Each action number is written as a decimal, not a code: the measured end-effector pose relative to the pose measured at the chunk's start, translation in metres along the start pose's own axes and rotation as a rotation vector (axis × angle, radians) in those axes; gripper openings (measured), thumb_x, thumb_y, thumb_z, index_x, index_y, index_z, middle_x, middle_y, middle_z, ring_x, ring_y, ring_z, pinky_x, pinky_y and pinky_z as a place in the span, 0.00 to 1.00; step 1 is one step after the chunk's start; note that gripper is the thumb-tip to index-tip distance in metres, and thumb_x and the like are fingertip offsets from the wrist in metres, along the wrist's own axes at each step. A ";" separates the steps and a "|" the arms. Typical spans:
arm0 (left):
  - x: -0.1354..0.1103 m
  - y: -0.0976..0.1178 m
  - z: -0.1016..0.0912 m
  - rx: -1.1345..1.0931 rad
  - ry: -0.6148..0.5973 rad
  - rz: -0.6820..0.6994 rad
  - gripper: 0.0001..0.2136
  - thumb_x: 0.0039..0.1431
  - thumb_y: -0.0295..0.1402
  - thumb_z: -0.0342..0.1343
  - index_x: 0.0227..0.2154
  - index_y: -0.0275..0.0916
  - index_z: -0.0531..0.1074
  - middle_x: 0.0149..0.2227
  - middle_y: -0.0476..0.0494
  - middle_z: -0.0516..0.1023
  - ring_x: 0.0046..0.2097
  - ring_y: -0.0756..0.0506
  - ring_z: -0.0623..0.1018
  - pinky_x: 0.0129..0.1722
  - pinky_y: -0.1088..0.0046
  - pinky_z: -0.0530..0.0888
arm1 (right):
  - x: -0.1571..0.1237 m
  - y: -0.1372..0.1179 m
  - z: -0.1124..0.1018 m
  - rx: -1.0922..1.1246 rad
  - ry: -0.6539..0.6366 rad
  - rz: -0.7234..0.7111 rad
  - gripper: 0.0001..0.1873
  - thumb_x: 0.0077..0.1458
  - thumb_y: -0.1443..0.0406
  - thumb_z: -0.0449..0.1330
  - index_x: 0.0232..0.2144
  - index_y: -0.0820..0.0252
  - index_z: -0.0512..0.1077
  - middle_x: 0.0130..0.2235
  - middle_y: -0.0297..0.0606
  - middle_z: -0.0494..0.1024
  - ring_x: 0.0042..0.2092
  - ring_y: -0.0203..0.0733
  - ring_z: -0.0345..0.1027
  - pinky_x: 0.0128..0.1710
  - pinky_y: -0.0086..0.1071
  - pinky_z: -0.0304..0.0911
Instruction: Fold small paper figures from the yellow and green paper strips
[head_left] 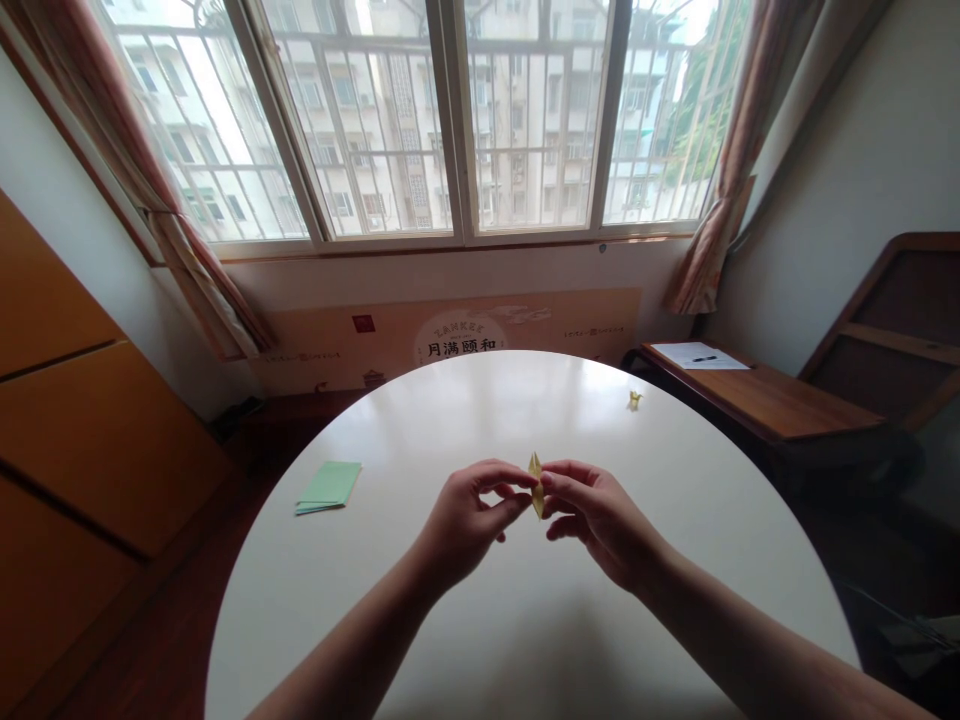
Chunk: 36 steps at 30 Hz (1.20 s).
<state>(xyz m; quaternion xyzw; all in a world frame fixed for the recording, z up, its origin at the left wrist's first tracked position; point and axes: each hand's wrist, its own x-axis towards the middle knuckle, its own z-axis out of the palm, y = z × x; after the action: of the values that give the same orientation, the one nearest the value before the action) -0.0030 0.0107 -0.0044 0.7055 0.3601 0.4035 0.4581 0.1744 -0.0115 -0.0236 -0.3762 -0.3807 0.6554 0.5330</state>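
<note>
A small folded piece of yellow paper (536,490), narrow and pointed at its top and bottom, is held upright above the white round table (465,640). My left hand (472,515) pinches it from the left between thumb and fingers. From the other side my right hand (600,515) grips it with thumb and index finger, the lower fingers curled beneath. The fingertips cover part of the folds. Farther back on the table, to the right, sits a small folded yellow paper figure (634,401).
A stack of green paper sheets (330,487) lies at the table's left. Beyond the right edge stands a wooden desk (795,395) with a white sheet (697,356) and a dark pen on it. A barred window (457,120) and curtains are behind, an orange cabinet (82,440) at left.
</note>
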 end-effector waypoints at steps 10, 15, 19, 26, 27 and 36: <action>0.001 -0.004 -0.001 -0.137 0.042 -0.054 0.10 0.55 0.34 0.62 0.37 0.34 0.76 0.33 0.40 0.78 0.32 0.46 0.76 0.16 0.80 0.71 | 0.000 0.003 -0.001 -0.035 0.022 -0.060 0.14 0.47 0.59 0.72 0.35 0.62 0.81 0.30 0.39 0.78 0.32 0.38 0.69 0.26 0.27 0.66; -0.001 -0.003 0.001 -0.120 0.021 -0.047 0.11 0.53 0.36 0.65 0.34 0.34 0.74 0.33 0.41 0.78 0.32 0.47 0.75 0.16 0.81 0.71 | 0.000 0.003 0.002 -0.075 0.022 -0.117 0.14 0.47 0.58 0.72 0.34 0.61 0.81 0.29 0.39 0.78 0.32 0.39 0.69 0.26 0.27 0.66; -0.002 0.000 0.003 -0.107 0.039 -0.029 0.08 0.52 0.33 0.64 0.30 0.34 0.73 0.29 0.44 0.76 0.30 0.48 0.75 0.17 0.81 0.71 | 0.000 0.003 0.003 -0.098 0.017 -0.126 0.15 0.47 0.58 0.72 0.34 0.62 0.80 0.28 0.38 0.78 0.31 0.39 0.69 0.26 0.28 0.65; -0.001 -0.002 0.004 -0.103 0.053 -0.017 0.06 0.53 0.32 0.63 0.28 0.34 0.75 0.28 0.43 0.77 0.29 0.48 0.74 0.18 0.80 0.71 | 0.000 0.004 0.003 -0.059 0.028 -0.134 0.14 0.47 0.59 0.73 0.32 0.59 0.75 0.29 0.35 0.79 0.30 0.38 0.70 0.24 0.28 0.66; -0.001 -0.002 0.003 -0.097 0.048 -0.021 0.06 0.53 0.33 0.63 0.29 0.34 0.77 0.28 0.43 0.77 0.29 0.48 0.74 0.18 0.80 0.71 | 0.000 0.004 0.003 -0.046 0.029 -0.143 0.14 0.47 0.59 0.73 0.32 0.58 0.74 0.28 0.34 0.79 0.29 0.38 0.70 0.24 0.28 0.66; 0.001 -0.002 0.000 -0.091 0.044 -0.020 0.09 0.54 0.34 0.62 0.33 0.33 0.81 0.28 0.42 0.78 0.28 0.48 0.74 0.19 0.77 0.72 | 0.001 0.007 0.002 -0.104 0.027 -0.240 0.10 0.47 0.61 0.70 0.33 0.58 0.78 0.28 0.36 0.79 0.29 0.40 0.71 0.23 0.30 0.68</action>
<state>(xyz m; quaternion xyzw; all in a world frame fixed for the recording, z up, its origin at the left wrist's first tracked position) -0.0025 0.0122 -0.0060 0.6713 0.3585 0.4304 0.4855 0.1693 -0.0112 -0.0288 -0.3638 -0.4492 0.5613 0.5923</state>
